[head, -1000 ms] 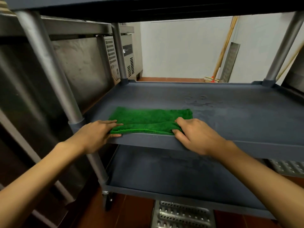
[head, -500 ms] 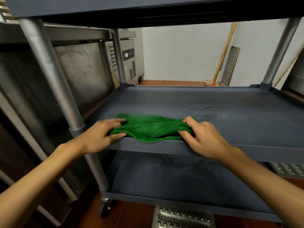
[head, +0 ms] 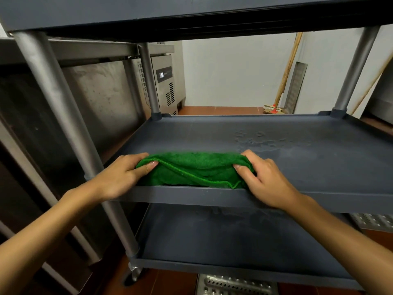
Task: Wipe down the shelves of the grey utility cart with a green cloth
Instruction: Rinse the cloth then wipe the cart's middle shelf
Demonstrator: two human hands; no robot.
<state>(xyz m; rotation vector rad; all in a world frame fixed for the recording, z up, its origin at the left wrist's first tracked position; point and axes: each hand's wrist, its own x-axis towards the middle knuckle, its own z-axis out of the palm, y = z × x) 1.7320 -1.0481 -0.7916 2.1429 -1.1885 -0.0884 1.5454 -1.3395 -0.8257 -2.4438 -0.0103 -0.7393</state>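
The green cloth is lying bunched at the front edge of the grey utility cart's middle shelf, with the left hand pinching its left end and the right hand gripping its right end. Water drops are sitting on that shelf behind the right hand, and the bottom shelf is showing damp smears. The top shelf is running out of frame above, and the cloth's lower fold is dipping behind the middle shelf's front lip.

Left hand: was bare; fingers slender; thumbnail short, natural, faintly glossy. Right hand: was bare; thumbnail likewise short and natural. Left forearm, right forearm: were bare, slim, smooth.
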